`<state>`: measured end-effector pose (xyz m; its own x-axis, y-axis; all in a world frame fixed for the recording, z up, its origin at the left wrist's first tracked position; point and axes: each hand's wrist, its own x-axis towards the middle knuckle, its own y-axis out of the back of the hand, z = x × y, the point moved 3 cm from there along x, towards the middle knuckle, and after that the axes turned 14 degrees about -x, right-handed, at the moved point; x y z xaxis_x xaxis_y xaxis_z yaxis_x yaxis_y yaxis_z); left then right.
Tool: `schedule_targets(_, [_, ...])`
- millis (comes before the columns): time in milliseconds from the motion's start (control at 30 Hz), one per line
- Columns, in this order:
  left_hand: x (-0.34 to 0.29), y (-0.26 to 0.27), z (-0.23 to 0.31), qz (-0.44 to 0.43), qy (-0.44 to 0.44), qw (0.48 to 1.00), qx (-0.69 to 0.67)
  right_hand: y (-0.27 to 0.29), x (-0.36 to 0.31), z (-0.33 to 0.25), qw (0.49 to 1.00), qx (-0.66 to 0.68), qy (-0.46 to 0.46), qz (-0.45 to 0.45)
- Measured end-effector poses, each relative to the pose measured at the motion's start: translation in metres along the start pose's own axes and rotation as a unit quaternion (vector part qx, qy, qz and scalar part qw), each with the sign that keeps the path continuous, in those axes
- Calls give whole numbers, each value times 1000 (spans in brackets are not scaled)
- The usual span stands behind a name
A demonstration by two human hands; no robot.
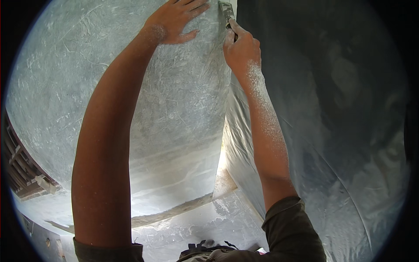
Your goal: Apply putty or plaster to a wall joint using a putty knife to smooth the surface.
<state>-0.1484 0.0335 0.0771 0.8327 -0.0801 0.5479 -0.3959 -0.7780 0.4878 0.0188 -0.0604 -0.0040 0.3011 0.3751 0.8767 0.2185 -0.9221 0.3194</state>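
Note:
My left hand (176, 21) lies flat against the grey, scratched wall (179, 83), fingers spread and partly cut off by the top of the view. Up at the wall's right edge, my right hand (244, 50) grips a putty knife (227, 10) by its dark handle. Its metal blade points up and touches or nearly touches the edge; which of these I cannot tell. White dust coats my right wrist and forearm, with a little on the left wrist.
A dark plastic sheet (331, 109) hangs along the right side, creased near the wall's edge. Low on the left is a brown slatted opening (19, 163). Below the wall lies a pale, patchy floor (209, 225), with bright light in the gap beside the sheet.

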Motion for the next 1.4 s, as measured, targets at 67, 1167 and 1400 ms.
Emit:
schedule_targets(67, [-3, 1, 0, 39, -27, 998, -30, -1, -7, -5, 999, -29, -9, -23])
schedule_targets(1167, [18, -8, 10, -70, 88, 992, 64, -4, -6, 19, 999, -43, -7, -10])
schedule_targets(1400, [16, -5, 14, 66, -6, 996, 57, -9, -14, 23, 998, -54, 12, -20])
